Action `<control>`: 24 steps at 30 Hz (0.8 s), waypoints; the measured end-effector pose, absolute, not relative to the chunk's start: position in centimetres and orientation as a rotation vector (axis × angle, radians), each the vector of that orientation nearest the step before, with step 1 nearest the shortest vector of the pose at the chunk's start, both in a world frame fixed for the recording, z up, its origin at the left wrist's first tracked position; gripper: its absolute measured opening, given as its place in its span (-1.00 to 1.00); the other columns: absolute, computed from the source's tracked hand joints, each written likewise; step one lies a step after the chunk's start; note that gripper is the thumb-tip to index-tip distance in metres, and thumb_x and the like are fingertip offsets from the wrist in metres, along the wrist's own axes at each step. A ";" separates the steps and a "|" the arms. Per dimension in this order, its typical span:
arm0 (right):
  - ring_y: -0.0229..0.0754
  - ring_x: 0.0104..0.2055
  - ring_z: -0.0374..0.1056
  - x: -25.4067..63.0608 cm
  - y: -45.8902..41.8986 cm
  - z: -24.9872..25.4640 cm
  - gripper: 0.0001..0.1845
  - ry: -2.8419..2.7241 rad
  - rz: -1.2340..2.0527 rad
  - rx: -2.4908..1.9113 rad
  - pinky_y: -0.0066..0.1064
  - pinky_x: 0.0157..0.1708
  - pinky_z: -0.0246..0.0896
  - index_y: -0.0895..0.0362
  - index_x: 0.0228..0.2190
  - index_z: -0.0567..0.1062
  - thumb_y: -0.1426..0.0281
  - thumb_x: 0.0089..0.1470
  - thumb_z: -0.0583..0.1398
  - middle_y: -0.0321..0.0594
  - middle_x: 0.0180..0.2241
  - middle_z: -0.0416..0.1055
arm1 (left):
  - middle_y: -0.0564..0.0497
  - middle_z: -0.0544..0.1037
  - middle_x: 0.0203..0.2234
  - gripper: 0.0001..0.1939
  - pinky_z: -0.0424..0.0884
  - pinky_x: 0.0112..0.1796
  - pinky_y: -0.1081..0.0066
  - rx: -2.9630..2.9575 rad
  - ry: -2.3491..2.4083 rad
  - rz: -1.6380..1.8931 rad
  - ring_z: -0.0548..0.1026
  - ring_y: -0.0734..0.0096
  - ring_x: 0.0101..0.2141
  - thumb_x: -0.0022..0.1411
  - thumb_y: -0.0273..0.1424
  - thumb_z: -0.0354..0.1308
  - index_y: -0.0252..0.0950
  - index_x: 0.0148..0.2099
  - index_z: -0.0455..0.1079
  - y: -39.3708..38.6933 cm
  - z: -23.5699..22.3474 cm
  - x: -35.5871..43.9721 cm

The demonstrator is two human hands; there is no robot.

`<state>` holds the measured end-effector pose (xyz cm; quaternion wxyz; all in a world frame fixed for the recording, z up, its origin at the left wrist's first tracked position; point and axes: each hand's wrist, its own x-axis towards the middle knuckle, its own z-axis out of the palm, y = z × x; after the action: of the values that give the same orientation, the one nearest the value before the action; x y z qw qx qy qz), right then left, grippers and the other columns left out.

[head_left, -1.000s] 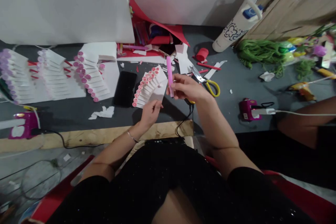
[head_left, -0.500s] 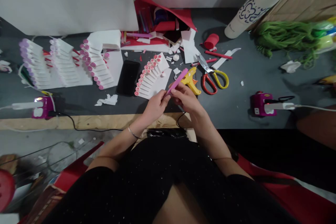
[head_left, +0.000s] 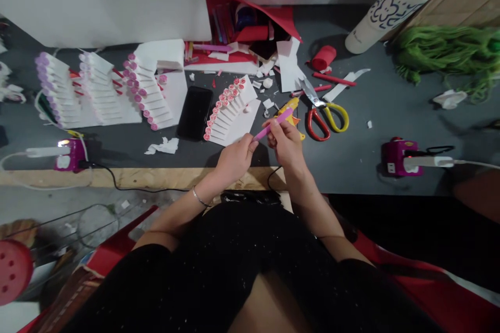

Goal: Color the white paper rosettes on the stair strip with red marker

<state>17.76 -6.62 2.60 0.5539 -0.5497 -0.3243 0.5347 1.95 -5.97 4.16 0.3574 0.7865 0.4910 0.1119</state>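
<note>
Held slantwise between both hands above the front of the table is a flat-looking, narrow pink strip (head_left: 261, 134). My left hand (head_left: 237, 157) pinches its lower left end. The fingers of my right hand (head_left: 287, 141) are closed around it nearer the upper right end. Just behind the right hand lies a yellow glue gun (head_left: 288, 106), partly covered by that hand and the strip. Left of the strip, a white card (head_left: 244, 117) carries a fanned row of small pink rolled paper flowers (head_left: 220, 108) on white stems.
Scissors (head_left: 322, 113) with red and yellow handles lie to the right. A dark phone (head_left: 195, 113) sits left of the card. Further left are more flower rows (head_left: 140, 96). A white bottle (head_left: 378, 13), green yarn (head_left: 433, 52) and purple power adapters (head_left: 402, 158) stand around.
My left hand has come over to the strip and now grips its lower end. The strip has swung from upright to slanting right. The camera view has shifted, uncovering the scissors and glue gun.
</note>
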 end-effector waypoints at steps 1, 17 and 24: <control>-0.34 -0.58 -0.03 17.9 -6.5 2.7 -0.35 -0.745 1.260 -1.296 -0.40 -0.57 -0.12 -0.01 -0.39 0.48 -0.32 -0.07 0.37 -0.49 -0.63 0.05 | 0.06 0.40 -0.49 -0.71 0.18 -0.39 0.32 2.029 1.276 0.281 0.44 0.26 -0.45 0.64 -0.21 -0.14 -0.18 -0.15 0.28 -5.9 4.2 1.8; -0.39 -0.61 -0.10 19.7 -3.8 3.7 -0.61 -0.339 1.480 -0.970 -0.49 -0.67 -0.24 0.00 -0.35 0.40 -0.02 0.13 0.33 -0.52 -0.59 0.06 | 0.15 0.34 -0.52 -0.71 0.27 -0.33 0.40 1.758 1.167 0.543 0.33 0.42 -0.48 0.59 -0.18 -0.06 -0.22 -0.14 0.33 -5.3 4.7 1.0; -0.39 -0.62 -0.11 19.4 -3.8 4.1 -0.75 -0.160 1.530 -0.925 -0.50 -0.68 -0.29 0.02 -0.40 0.42 0.14 0.21 0.25 -0.50 -0.63 0.10 | 0.17 0.31 -0.53 -0.73 0.25 -0.34 0.39 1.739 1.170 0.566 0.29 0.44 -0.50 0.59 -0.19 -0.04 -0.23 -0.11 0.35 -5.4 4.5 1.3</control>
<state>19.35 -3.80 4.11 0.6235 -0.4029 -0.0696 0.6664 1.32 -5.38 4.52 0.4663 0.7086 0.4768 0.2306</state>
